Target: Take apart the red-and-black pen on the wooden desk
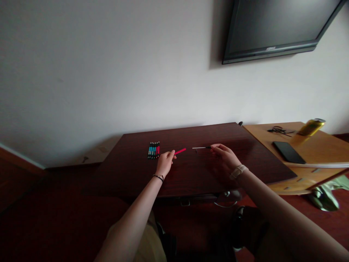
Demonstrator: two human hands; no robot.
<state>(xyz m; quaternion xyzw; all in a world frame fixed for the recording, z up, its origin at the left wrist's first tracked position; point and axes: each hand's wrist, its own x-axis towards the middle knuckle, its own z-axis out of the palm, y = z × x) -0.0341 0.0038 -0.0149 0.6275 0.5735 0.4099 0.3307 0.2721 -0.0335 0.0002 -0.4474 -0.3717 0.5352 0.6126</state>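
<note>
Pens in a row on the table, my left hand pinching a red tube over it, my right hand pinching a thin refill over it, television above the table, its logo too blurred to read.

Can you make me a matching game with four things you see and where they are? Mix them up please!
1. Pinkish-red pen barrel
2. Thin white pen refill
3. Yellow can
4. Television

A. On the wall
B. In the right hand
C. On the light wooden cabinet
D. In the left hand

Pairs: 1-D, 2-B, 3-C, 4-A
</note>
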